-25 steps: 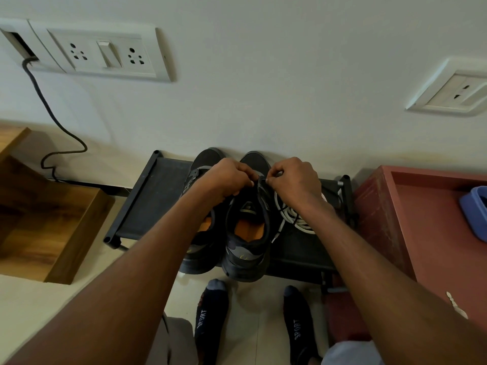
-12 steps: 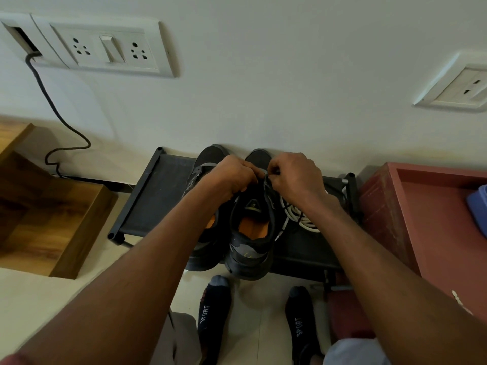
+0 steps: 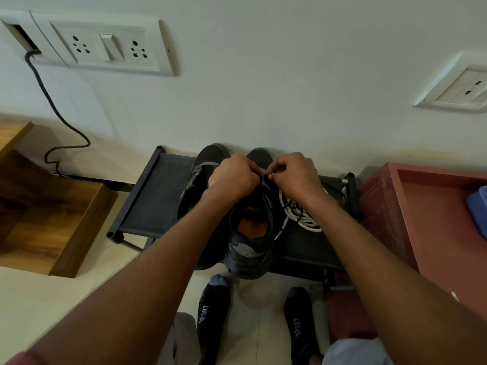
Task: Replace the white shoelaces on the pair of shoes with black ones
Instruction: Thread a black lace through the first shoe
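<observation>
Black right shoe (image 3: 250, 233) with orange insole, both hands (image 3: 233, 177) (image 3: 295, 175) pinching its black lace, white laces (image 3: 303, 214) coiled beside

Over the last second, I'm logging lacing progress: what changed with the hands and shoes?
Little. Both the left hand and right hand stay bunched together over the right shoe, fingers pinching at its front; the lace there is too small to follow. The white laces stay heaped on the rack, and the left shoe is unmoved.
</observation>
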Available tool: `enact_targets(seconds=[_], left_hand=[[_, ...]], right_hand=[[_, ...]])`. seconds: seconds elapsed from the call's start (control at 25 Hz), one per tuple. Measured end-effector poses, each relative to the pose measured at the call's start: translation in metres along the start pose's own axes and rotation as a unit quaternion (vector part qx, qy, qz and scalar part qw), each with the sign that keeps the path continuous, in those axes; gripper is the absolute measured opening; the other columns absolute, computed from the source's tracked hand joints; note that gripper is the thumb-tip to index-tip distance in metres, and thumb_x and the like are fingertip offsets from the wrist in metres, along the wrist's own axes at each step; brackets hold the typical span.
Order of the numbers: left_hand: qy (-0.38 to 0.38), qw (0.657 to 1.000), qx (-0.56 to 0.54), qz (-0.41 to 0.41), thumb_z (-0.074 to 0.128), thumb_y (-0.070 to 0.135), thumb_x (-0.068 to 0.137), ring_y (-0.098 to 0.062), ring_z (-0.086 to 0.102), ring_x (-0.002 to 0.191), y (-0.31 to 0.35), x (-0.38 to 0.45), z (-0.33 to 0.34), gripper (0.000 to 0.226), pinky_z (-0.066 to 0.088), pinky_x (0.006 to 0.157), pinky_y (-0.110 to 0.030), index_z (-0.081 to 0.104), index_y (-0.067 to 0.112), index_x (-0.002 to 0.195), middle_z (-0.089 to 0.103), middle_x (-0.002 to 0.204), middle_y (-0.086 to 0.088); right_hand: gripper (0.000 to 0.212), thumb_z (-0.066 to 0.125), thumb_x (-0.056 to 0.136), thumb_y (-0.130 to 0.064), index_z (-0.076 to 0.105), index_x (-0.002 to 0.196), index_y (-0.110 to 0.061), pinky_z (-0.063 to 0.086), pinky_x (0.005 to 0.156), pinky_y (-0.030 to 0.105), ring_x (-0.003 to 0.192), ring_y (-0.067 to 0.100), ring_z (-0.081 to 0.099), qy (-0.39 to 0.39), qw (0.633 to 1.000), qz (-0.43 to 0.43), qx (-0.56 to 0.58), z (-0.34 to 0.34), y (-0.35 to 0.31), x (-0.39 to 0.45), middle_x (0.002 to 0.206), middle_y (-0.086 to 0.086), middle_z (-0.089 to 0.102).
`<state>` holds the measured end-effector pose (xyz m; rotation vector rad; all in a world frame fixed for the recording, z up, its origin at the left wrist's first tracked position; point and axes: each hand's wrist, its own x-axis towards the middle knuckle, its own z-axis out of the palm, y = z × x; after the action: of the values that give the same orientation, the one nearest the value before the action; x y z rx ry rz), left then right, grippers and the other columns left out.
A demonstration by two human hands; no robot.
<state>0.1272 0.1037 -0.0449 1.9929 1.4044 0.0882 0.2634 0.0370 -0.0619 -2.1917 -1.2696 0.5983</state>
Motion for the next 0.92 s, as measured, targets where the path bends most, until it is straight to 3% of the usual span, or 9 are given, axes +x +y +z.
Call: enact_targets(seconds=[0.12, 0.2, 0.28, 0.4, 0.52, 0.6, 0.8, 0.92], left_hand=[[0.019, 1.000, 0.011, -0.001, 0.069, 0.026, 0.084, -0.024, 0.070, 0.093, 0.001, 0.000, 0.003, 0.032, 0.051, 0.069, -0.031, 0.079, 0.048, 0.105, 0.076, 0.103, 0.002], [0.022, 0.999, 0.025, 0.005, 0.068, 0.028, 0.088, -0.026, 0.069, 0.099, 0.000, 0.001, 0.003, 0.029, 0.050, 0.072, -0.033, 0.079, 0.047, 0.107, 0.075, 0.107, 0.000], [-0.004, 0.999, 0.033, 0.027, 0.065, 0.025, 0.092, -0.024, 0.067, 0.095, -0.002, 0.003, -0.002, 0.032, 0.047, 0.070, -0.032, 0.078, 0.044, 0.113, 0.074, 0.106, 0.001], [-0.045, 0.996, 0.053, 0.061, 0.059, 0.009, 0.090, -0.018, 0.061, 0.084, -0.004, 0.006, -0.012, 0.046, 0.045, 0.064, -0.028, 0.079, 0.041, 0.116, 0.074, 0.104, 0.002], [-0.036, 0.994, 0.066, 0.079, 0.059, 0.005, 0.086, -0.021, 0.067, 0.098, -0.005, 0.007, -0.010, 0.048, 0.055, 0.074, -0.033, 0.080, 0.039, 0.113, 0.075, 0.117, 0.000], [-0.024, 0.993, 0.073, 0.086, 0.063, 0.007, 0.085, -0.027, 0.068, 0.109, -0.004, 0.007, -0.008, 0.044, 0.058, 0.088, -0.040, 0.081, 0.036, 0.112, 0.073, 0.125, -0.005], [-0.065, 0.992, 0.072, 0.082, 0.059, 0.002, 0.088, -0.024, 0.067, 0.110, -0.009, 0.009, -0.011, 0.046, 0.057, 0.088, -0.037, 0.079, 0.030, 0.120, 0.074, 0.126, -0.003], [-0.094, 0.990, 0.079, 0.075, 0.054, 0.019, 0.080, -0.030, 0.067, 0.112, -0.009, 0.010, -0.007, 0.052, 0.057, 0.095, -0.042, 0.076, 0.036, 0.124, 0.066, 0.136, -0.010]], right_hand=[[0.018, 0.076, 0.087, -0.016, 0.071, 0.080, -0.032, 0.061, 0.079, 0.041, 0.086, 0.024, 0.071, 0.031, 0.999, -0.003, -0.028, 0.006, -0.008, -0.004, 0.089, 0.000, 0.074], [0.007, 0.075, 0.091, -0.030, 0.075, 0.088, -0.024, 0.061, 0.079, 0.042, 0.088, 0.029, 0.071, 0.010, 0.998, -0.002, -0.056, 0.006, -0.012, -0.006, 0.091, 0.005, 0.074], [0.023, 0.074, 0.089, -0.040, 0.076, 0.090, -0.018, 0.061, 0.081, 0.044, 0.087, 0.030, 0.071, -0.032, 0.996, 0.008, -0.080, 0.004, -0.015, -0.005, 0.091, 0.008, 0.074], [0.022, 0.076, 0.082, -0.036, 0.080, 0.086, -0.015, 0.063, 0.077, 0.048, 0.077, 0.027, 0.073, -0.071, 0.996, 0.032, -0.044, -0.004, -0.015, -0.005, 0.086, 0.007, 0.076], [0.033, 0.077, 0.074, -0.045, 0.076, 0.086, -0.014, 0.064, 0.069, 0.048, 0.067, 0.026, 0.072, -0.077, 0.995, 0.046, -0.051, -0.008, -0.016, -0.007, 0.080, 0.006, 0.074], [0.037, 0.079, 0.072, -0.049, 0.073, 0.086, -0.016, 0.064, 0.070, 0.046, 0.069, 0.025, 0.071, -0.084, 0.993, 0.035, -0.082, -0.008, -0.018, -0.009, 0.079, 0.004, 0.072], [0.036, 0.077, 0.073, -0.050, 0.068, 0.094, -0.023, 0.057, 0.070, 0.038, 0.081, 0.025, 0.066, -0.072, 0.982, -0.024, -0.175, -0.006, -0.022, -0.015, 0.089, 0.001, 0.067], [0.026, 0.074, 0.079, -0.042, 0.072, 0.096, -0.023, 0.060, 0.075, 0.040, 0.084, 0.028, 0.067, -0.062, 0.986, -0.014, -0.156, -0.004, -0.020, -0.014, 0.091, 0.003, 0.070]])
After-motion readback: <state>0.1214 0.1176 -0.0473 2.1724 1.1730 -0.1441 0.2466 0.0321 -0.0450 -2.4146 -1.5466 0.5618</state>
